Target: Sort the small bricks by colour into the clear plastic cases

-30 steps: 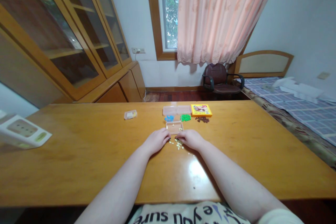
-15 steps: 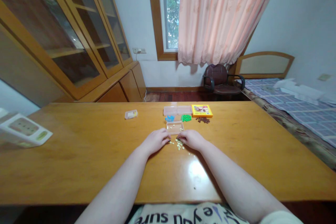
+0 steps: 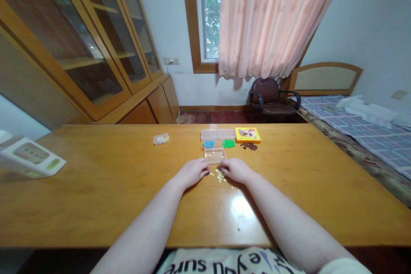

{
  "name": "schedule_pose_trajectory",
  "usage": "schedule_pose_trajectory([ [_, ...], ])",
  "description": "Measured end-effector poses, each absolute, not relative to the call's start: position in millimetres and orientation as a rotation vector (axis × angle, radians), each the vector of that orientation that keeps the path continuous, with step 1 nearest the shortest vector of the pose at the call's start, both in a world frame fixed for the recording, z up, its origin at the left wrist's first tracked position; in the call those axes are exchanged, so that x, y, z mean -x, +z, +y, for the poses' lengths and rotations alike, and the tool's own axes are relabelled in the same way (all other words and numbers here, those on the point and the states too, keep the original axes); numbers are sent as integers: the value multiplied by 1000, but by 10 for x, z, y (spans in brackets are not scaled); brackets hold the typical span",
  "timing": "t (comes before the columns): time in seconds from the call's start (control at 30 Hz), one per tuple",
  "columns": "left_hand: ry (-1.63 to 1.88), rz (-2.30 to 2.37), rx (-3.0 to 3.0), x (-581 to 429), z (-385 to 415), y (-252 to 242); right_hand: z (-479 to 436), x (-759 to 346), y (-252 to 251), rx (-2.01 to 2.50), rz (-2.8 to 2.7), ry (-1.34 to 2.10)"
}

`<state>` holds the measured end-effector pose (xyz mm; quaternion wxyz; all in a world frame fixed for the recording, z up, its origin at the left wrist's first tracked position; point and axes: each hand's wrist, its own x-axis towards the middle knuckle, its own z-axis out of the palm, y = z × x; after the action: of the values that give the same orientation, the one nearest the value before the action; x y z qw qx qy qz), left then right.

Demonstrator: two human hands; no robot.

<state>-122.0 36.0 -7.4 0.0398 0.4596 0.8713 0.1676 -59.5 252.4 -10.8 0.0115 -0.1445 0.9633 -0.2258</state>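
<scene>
Both hands rest palm down, fingertips curled toward each other; the pieces are too small to tell whether the left hand (image 3: 192, 172) or the right hand (image 3: 236, 169) pinches anything. Between the fingertips lies a loose heap of pale yellow pieces (image 3: 220, 175) on the table (image 3: 96, 188). Just beyond the fingers sits an open clear box (image 3: 214, 155) holding what look like a few of the same pieces. Farther out lie blue pieces (image 3: 208, 144), green pieces (image 3: 228, 143), brown pieces (image 3: 248, 146) and a yellow box (image 3: 247, 135).
</scene>
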Motion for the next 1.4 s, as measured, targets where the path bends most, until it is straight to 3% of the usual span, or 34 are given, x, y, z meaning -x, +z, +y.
schedule_pose_trajectory([
  [0.2,512,2701,-1435,1218,369,-80,2509,573,-73,455,3004,-687],
  [0.57,668,3014,-1142,1303,450,-88,2431,531,45,476,3010,-338],
  [0.83,513,2664,-1500,1195,378,-14,2422,536,42,457,3033,-263],
  [1.07,510,2665,-1461,1190,413,-61,2386,554,-11,455,3083,-222],
  [1.4,526,2654,-1433,1191,405,-54,2548,601,-95,168,3340,-738],
])
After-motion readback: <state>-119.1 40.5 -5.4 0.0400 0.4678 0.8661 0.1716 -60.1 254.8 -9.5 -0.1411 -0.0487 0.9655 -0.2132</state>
